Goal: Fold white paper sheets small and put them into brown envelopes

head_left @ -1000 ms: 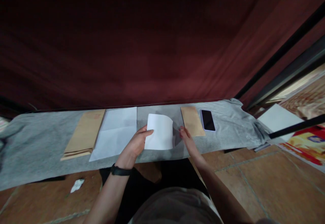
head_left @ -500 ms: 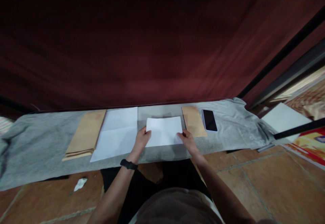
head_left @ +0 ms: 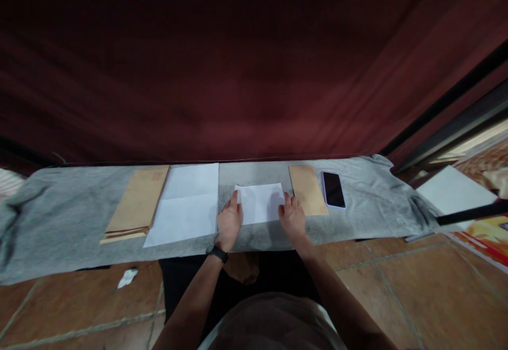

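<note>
A folded white sheet of paper point(head_left: 260, 204) lies low over the grey cloth, directly in front of me. My left hand point(head_left: 229, 223) is at its left edge, thumb and index finger at the side near the upper corner. At the opposite edge, my right hand point(head_left: 292, 217) has its thumb against the paper and its fingers pointing away from me. Both hands hold the paper by its sides; their undersides are hidden. Just beyond my right fingers lies a brown envelope point(head_left: 309, 191). A larger white sheet point(head_left: 188, 207) with a crease across it rests left of my left hand.
A stack of brown envelopes point(head_left: 137, 202) lies left of the large sheet. To the right is a phone point(head_left: 334, 189) with a dark screen. Grey cloth point(head_left: 71, 223) covers the narrow surface, and a dark red panel point(head_left: 238, 85) rises behind. Crumpled white paper point(head_left: 127, 277) is on the tiled floor.
The folded sheet looks lower and smaller. My hands have moved inward along its sides, and their fingers now point more away from me. The view has shifted slightly.
</note>
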`<state>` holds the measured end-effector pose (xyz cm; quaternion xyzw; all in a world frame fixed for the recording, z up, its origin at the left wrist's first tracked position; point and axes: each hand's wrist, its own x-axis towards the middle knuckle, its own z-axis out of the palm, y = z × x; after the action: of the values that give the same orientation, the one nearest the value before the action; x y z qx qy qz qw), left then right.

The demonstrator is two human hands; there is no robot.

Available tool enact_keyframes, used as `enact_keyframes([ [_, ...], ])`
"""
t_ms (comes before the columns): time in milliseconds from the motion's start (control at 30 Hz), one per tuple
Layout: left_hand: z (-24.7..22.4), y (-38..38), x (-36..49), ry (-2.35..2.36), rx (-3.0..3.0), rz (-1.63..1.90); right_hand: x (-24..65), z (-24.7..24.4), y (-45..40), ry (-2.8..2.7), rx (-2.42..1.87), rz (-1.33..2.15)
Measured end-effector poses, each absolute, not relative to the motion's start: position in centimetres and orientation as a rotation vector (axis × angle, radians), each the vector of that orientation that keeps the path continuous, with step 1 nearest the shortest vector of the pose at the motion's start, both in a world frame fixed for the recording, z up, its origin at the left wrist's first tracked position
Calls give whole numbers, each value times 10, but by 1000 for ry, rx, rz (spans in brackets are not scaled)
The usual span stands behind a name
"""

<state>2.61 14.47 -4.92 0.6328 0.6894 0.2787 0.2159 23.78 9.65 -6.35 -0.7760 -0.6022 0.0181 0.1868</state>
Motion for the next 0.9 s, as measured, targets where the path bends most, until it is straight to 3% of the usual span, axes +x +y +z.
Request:
enact_keyframes([
  [267,-49,152,21,1788,1585,849,201,-66,95,-2108,-1771,92],
  [433,-47,145,26,1794,1927,849,194,-80,95,-2166,-1773,61],
  [567,-59,114,50,1524,2249,796,199,-85,91,-2244,-1764,56],
  [900,-81,93,40,1484,2230,666,222,-92,87,-2143,-1852,-23],
])
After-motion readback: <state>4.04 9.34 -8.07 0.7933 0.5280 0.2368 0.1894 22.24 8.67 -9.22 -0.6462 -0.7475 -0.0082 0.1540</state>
